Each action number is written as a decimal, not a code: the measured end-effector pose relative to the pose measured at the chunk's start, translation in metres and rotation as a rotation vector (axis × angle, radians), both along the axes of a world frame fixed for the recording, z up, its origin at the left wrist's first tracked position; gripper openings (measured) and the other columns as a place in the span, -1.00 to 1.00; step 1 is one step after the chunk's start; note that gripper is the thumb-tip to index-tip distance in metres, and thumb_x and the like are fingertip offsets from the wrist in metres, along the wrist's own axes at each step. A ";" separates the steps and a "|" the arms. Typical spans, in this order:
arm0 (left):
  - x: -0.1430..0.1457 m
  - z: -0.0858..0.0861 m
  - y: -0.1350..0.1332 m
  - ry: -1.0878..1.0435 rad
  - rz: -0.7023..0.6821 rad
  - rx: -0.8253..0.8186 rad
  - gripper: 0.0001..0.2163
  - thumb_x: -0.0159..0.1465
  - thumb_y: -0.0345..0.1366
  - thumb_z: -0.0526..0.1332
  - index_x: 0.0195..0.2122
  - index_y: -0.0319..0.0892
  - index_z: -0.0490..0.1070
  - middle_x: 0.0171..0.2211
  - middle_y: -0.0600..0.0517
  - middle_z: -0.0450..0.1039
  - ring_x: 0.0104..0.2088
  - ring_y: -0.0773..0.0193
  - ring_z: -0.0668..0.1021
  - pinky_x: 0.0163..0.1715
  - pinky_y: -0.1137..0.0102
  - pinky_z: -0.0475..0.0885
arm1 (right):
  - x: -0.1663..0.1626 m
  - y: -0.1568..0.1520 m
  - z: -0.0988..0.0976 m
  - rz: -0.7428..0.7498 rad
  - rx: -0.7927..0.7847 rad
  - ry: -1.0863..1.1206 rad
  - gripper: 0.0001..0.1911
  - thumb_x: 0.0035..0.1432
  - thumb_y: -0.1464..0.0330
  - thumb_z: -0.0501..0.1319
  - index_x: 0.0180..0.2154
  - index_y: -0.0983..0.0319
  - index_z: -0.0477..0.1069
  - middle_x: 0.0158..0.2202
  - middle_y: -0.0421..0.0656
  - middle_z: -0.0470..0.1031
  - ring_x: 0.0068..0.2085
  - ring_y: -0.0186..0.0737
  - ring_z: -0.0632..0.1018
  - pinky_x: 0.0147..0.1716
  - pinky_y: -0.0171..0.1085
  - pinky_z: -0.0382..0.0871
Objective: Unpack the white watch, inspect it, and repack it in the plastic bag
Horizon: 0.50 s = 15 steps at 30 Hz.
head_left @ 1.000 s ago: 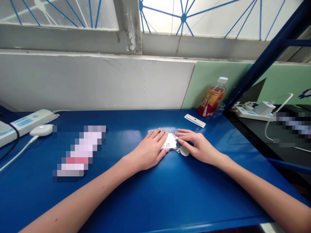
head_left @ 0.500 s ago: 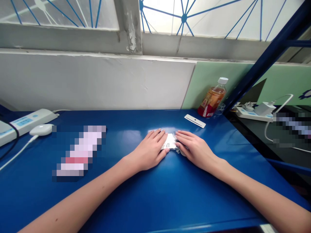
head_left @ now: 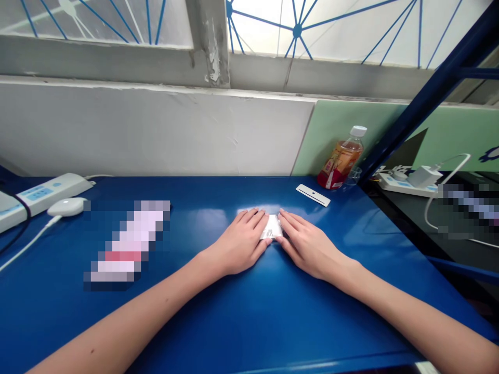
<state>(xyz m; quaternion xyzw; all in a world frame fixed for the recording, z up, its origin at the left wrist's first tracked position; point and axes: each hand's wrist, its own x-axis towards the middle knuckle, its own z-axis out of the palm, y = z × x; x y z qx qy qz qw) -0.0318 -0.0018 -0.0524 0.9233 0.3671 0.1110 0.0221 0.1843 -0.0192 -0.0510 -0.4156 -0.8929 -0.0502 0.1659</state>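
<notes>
A small white packet (head_left: 272,227) in shiny clear plastic, with dark print on its lower part, lies on the blue tabletop (head_left: 249,311). My left hand (head_left: 244,241) rests flat over its left side, fingers stretched out and thumb along the near edge. Over the right side lies my right hand (head_left: 307,239), palm down, its fingers straight and its thumb near the left thumb. Both hands touch the packet, and their fingers cover its two ends. Whatever is under the right palm is hidden.
A drink bottle (head_left: 340,161) with a white cap stands at the back right, behind a flat white strip (head_left: 313,195). At the left are a power strip (head_left: 50,195), a white cabled device (head_left: 67,206) and a pixelated object (head_left: 134,241). A blue post (head_left: 409,111) rises at the right.
My right hand has slid slightly left and nearer over the packet's right end, covering the crumpled plastic and small bits that showed there. My left hand has barely moved.
</notes>
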 end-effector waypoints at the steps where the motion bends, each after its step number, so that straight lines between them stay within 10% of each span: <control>1: 0.000 0.000 0.000 0.002 0.000 -0.001 -0.49 0.48 -0.10 -0.15 0.29 -0.37 0.14 0.28 -0.27 0.23 0.31 -0.08 0.24 0.27 0.09 0.11 | -0.001 -0.001 0.001 -0.005 0.001 -0.021 -0.49 0.39 0.26 -0.01 0.17 0.51 0.32 0.18 0.26 0.40 0.22 0.16 0.41 0.16 0.04 0.38; 15: 0.000 -0.002 0.000 0.011 0.003 -0.005 -0.51 0.47 -0.14 -0.14 0.29 -0.36 0.14 0.28 -0.28 0.22 0.31 -0.09 0.24 0.26 0.06 0.12 | -0.006 -0.005 0.010 -0.025 0.077 -0.171 -0.37 0.36 0.11 0.02 0.15 0.53 0.34 0.20 0.31 0.36 0.22 0.31 0.38 0.11 0.12 0.37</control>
